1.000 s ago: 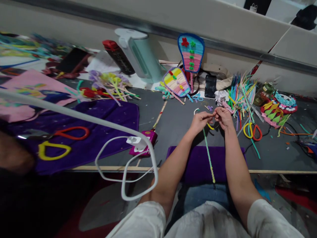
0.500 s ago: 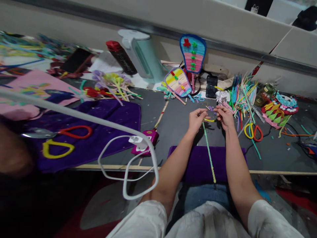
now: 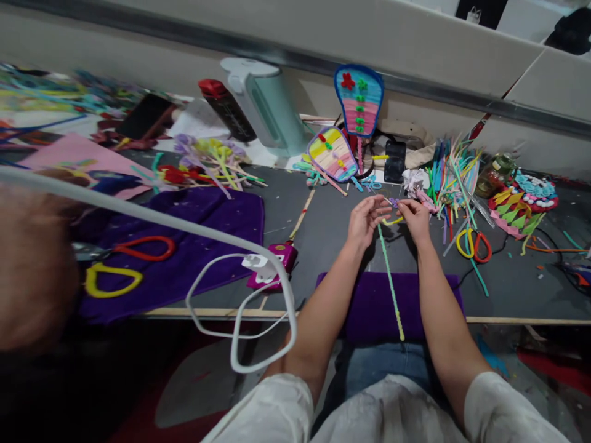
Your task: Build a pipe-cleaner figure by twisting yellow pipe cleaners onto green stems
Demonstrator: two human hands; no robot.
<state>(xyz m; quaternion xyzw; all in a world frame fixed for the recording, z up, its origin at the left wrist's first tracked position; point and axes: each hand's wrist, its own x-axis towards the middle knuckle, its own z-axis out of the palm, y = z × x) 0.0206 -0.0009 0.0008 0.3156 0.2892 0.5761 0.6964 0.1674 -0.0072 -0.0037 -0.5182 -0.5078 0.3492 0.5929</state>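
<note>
My left hand [image 3: 365, 220] has its fingers loosely curled at the top of a green, fuzzy pipe-cleaner stem [image 3: 390, 284]. The stem slants down over the folded purple cloth [image 3: 369, 307] to a yellowish tip near my lap. Close beside it, my right hand [image 3: 415, 218] pinches a short yellow pipe cleaner [image 3: 393, 221], which bridges the gap between both hands. A small purple pipe-cleaner piece [image 3: 393, 202] shows just beyond my fingertips; whether it joins the stem I cannot tell.
Yellow-and-red-handled scissors [image 3: 471, 245] lie to the right, near a pipe-cleaner bundle [image 3: 455, 169]. Two striped fans [image 3: 360, 101] stand by the wall. At left are a pale lamp arm [image 3: 184, 218], a magenta power adapter [image 3: 277, 264], and another person's blurred hand [image 3: 37, 264].
My left fingers have spread a little, and my right hand has turned slightly inward with the yellow pipe cleaner. At left, the other person's hand has moved further into view.
</note>
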